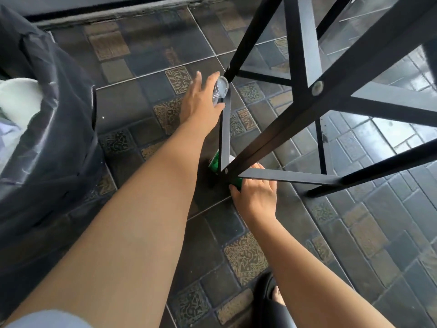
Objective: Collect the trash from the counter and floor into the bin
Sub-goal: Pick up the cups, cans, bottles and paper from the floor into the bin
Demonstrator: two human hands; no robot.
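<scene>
Hands first: the left hand (201,100) reaches far out over the tiled floor (146,86) and curls round a silver can (221,87), thumb on the near side and fingers over the far side, so that the can's round end faces up toward the camera. The can sits right against a leg of the black metal frame (305,43), at the joint where a crossbar meets it. The right hand (256,192) is lower and nearer, down at the foot of another leg, with thumb and fingers closed round a green package (214,162) that lies on the tiles. Part of the package shows on either side of a slanted strut, and a flat bar of the frame passes over the fingertips, hiding how tightly they wrap. That slanted strut runs between the two hands, and more bars cross above and to the right of them, so both wrists work close to metal edges. On the left stands the bin (59,114), lined with a black bag, its rim just beside the left forearm, and white rubbish (21,100) shows inside it. Between the bin and the frame lies a strip of open tile, and a dark sill bounds the floor at the top
</scene>
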